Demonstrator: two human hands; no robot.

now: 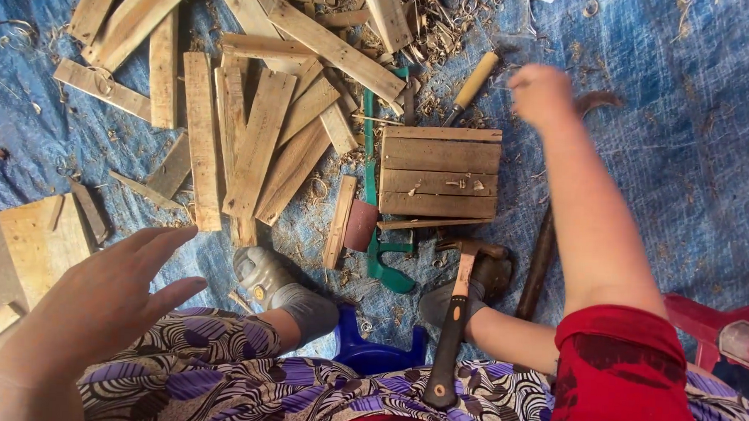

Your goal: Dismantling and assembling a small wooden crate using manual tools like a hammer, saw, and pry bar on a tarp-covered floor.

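rough wooden slats (203, 138), blue woven tarp (683, 163)

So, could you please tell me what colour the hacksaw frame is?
The hacksaw frame is green, seen in the head view.

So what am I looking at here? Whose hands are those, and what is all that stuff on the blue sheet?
There is no machine here, just a person. The camera sits on their head and looks down, so you see their own arms, lap and feet.

The left hand is open, fingers spread, holding nothing, above the patterned skirt. The right hand reaches far out; it looks closed, but it is blurred, so I cannot tell if it holds anything.

On the blue tarp lie loose wooden slats, a small panel of joined slats, a green hacksaw and a tool with a pale wooden handle. A hammer leans against the person's lap.
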